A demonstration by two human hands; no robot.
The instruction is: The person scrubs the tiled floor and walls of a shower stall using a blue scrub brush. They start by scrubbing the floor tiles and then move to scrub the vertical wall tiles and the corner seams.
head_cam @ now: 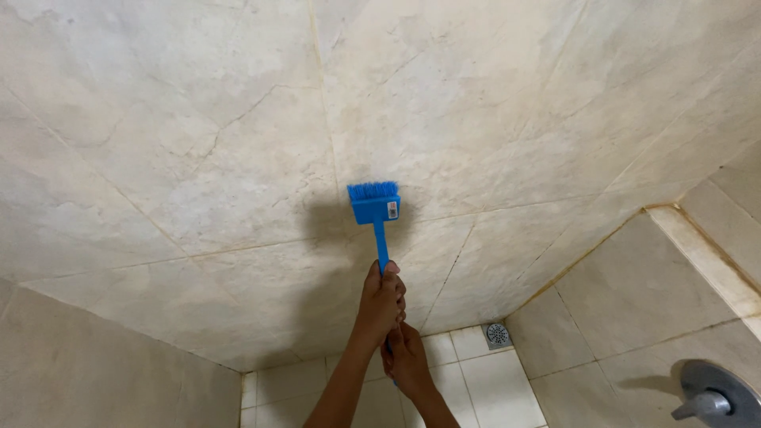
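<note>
— Two hands on one tool? Which is which?

— Yes, both grip the blue scrub brush (374,204). The left hand (380,299) is the farther one, fingers wrapped tight round the handle with the thumb laid along it. The right hand (407,358) sits nearer, just below and touching the left, closed round the handle's near end.

— Where is the brush?

— Its head is held up against the beige marbled wall tiles (238,143), near the middle of the scene, bristles pointing away from the hands and pressed to the tile. A dark shadow falls on the wall just left of it.

— What else is about?

— Below the hands lies a floor of white square tiles (491,388), with a round metal floor drain (497,334) set in the far corner, to the right of the hands. At the near right edge a metal shower valve handle (713,396) sticks out from the side wall (634,301). Brownish grout lines run where the walls meet.
</note>
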